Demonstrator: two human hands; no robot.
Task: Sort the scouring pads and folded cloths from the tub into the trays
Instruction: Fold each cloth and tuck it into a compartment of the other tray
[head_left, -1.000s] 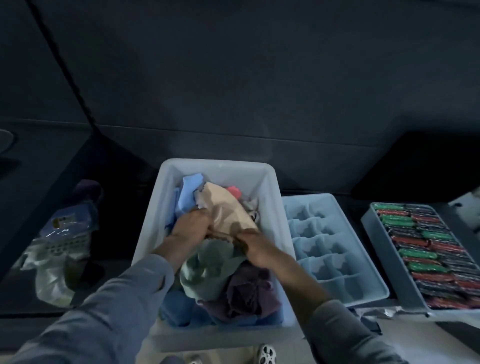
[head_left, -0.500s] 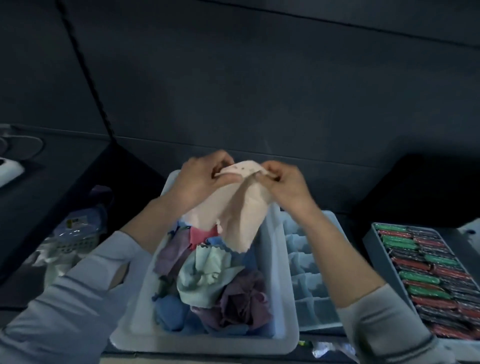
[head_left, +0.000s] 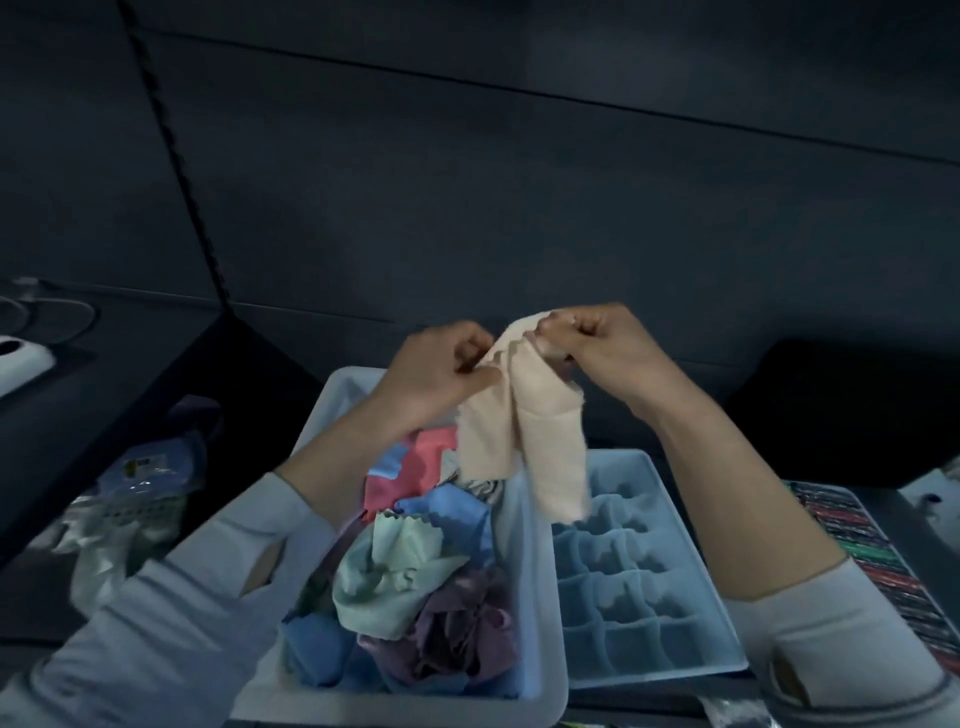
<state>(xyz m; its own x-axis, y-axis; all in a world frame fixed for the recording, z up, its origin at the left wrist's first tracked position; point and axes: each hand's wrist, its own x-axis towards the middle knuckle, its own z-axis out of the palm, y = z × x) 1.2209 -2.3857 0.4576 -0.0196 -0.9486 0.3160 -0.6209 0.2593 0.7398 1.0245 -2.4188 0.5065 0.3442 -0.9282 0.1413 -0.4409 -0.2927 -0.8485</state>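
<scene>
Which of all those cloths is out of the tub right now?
The beige cloth, pinched between both hands above the tub; the others lie inside it.

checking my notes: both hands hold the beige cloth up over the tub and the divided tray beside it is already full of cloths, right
Not quite. The head view shows both hands, left and right, pinching the beige cloth above the tub, but the divided tray beside it holds no cloths.
</scene>
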